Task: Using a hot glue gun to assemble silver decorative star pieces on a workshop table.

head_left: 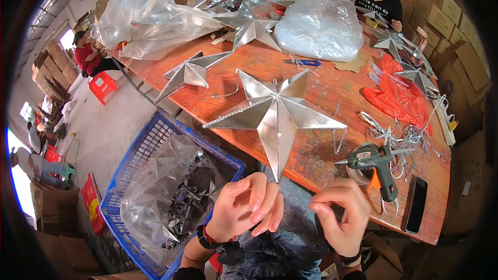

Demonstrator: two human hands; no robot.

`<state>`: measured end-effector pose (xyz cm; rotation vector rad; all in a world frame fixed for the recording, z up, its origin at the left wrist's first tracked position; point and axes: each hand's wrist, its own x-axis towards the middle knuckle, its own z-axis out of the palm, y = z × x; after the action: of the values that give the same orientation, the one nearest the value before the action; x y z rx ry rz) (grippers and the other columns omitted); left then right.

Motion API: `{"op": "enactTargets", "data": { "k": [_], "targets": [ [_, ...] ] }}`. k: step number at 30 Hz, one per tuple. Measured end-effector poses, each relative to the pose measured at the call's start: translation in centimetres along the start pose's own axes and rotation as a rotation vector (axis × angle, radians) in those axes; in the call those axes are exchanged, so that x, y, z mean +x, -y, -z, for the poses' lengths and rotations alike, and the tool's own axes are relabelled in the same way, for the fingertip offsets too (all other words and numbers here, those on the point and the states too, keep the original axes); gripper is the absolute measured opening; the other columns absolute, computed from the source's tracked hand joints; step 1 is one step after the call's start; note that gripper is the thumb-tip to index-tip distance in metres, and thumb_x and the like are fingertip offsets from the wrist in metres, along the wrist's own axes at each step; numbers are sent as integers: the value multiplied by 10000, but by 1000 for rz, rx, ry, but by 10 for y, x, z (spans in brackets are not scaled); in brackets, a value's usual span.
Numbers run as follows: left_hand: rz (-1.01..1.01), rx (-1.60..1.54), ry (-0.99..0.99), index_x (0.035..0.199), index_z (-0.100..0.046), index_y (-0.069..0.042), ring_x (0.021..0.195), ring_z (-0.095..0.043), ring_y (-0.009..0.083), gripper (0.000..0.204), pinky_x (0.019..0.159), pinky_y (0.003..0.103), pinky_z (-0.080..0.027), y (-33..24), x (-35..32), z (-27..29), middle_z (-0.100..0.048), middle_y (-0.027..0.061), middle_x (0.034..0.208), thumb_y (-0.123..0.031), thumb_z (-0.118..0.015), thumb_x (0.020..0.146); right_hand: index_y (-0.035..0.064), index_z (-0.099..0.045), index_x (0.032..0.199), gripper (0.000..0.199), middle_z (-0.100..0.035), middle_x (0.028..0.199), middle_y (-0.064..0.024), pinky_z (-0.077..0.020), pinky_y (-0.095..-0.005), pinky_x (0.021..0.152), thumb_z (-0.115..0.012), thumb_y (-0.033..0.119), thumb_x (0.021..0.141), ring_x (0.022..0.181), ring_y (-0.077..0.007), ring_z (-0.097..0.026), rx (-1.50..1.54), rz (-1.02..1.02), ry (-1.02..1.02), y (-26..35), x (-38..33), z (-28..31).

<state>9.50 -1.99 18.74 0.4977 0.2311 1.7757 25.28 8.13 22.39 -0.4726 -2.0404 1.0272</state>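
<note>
A large silver metal star (280, 116) lies at the table's front edge, one point jutting toward me. Sparkling bead trim runs along its left arm. Below that front point is my left hand (254, 205), fingers loosely bent and apart, with nothing visible in it. My right hand (343, 211) hovers to the right, thumb and fingers curved with a gap between them, also holding nothing I can see. Neither hand touches the star. A dark green glue gun (376, 165) rests on the table beyond my right hand. Short bead strands (338, 135) lie beside the star's right arm.
A blue plastic crate (127, 163) with bagged silver pieces stands at left. On the wooden table (311, 161) are a smaller star (189, 72), blue-handled pliers (306, 62), clear bags (321, 26), a red bag (397, 93) and a phone (416, 205). A co-worker (378, 0) sits opposite.
</note>
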Motion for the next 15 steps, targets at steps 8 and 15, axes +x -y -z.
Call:
{"op": "enactTargets", "data": {
  "k": [8, 15],
  "targets": [
    [-28, 231, 9, 676, -433, -82, 497, -463, 234, 390, 375, 287, -382, -5, 0, 14, -428, 52, 568, -333, -321, 953, 33, -456, 824, 215, -406, 743, -45, -323, -240, 578, -535, 219, 896, 650, -114, -392, -194, 83, -444, -14, -19, 33],
    [-83, 444, -84, 693, -434, -69, 482, -439, 211, 377, 391, 279, -356, -19, -8, 26, -416, 55, 565, -315, -331, 959, 19, -447, 950, 173, -402, 804, -44, -266, -226, 565, -410, 186, 978, 636, -86, -326, -346, 63, -848, -30, -49, 89]
  ]
}}
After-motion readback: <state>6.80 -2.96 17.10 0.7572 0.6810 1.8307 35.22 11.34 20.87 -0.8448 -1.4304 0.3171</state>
